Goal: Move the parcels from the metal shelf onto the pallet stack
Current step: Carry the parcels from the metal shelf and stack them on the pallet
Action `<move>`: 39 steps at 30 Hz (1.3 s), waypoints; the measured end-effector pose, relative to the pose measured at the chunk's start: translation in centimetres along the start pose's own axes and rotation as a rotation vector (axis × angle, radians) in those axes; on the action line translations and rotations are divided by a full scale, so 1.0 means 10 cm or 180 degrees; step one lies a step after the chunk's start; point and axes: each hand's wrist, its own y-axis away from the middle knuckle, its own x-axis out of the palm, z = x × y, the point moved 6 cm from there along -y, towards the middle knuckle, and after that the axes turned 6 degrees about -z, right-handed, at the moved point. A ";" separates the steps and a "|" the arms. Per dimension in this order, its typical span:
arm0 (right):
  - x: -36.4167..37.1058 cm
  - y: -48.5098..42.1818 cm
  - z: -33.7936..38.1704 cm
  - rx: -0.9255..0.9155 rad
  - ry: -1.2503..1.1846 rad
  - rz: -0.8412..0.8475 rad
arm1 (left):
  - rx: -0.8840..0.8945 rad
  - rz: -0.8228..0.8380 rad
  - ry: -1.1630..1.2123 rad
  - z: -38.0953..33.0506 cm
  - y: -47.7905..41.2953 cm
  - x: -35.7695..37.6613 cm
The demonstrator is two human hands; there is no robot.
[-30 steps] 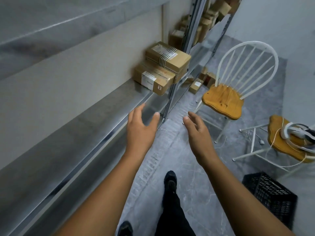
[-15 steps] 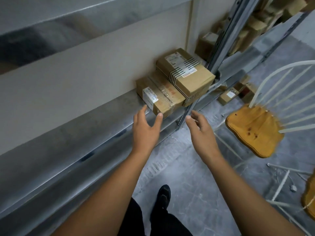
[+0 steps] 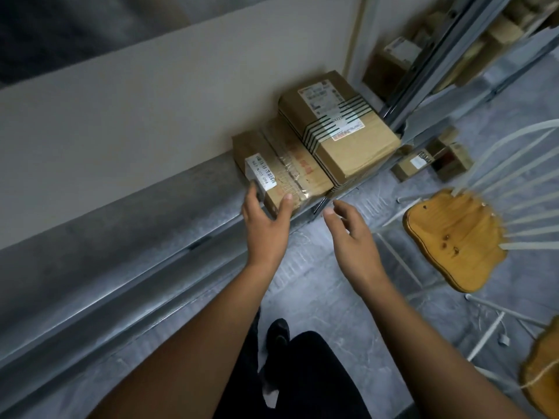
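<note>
Two brown cardboard parcels sit on the metal shelf (image 3: 145,225) against the wall. The lower parcel (image 3: 284,164) is flat, taped, with a white label on its near end. A striped-tape parcel (image 3: 338,128) lies on top of it, shifted to the right. My left hand (image 3: 266,219) reaches the lower parcel's near corner, with its fingers and thumb on either side and touching it. My right hand (image 3: 351,234) hovers open just below and right of the parcels, off the shelf edge, holding nothing. The pallet stack is out of view.
A shelf upright (image 3: 423,74) stands right of the parcels, with more boxes (image 3: 396,55) behind it. Small boxes (image 3: 423,161) lie on the grey floor. A white chair with a wooden seat (image 3: 453,240) stands close on the right; a second wooden seat (image 3: 544,373) shows at the right edge.
I have stepped closer to the parcels. Both hands moved forward; the left hand now touches the lower parcel's near corner, and the right hand has come up beside the shelf edge.
</note>
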 end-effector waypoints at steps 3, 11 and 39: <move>-0.02 -0.07 -0.03 -0.0015 -0.0018 0.0053 | -0.0020 -0.0113 0.0170 -0.01 0.00 0.04; -0.04 -0.14 -0.02 -0.0265 -0.0074 0.0580 | -0.0211 -0.0479 0.0391 0.00 0.28 -0.14; 2.88 4.14 0.74 -0.2001 0.0097 0.3585 | -0.0026 -0.3464 0.1060 1.05 3.37 -4.51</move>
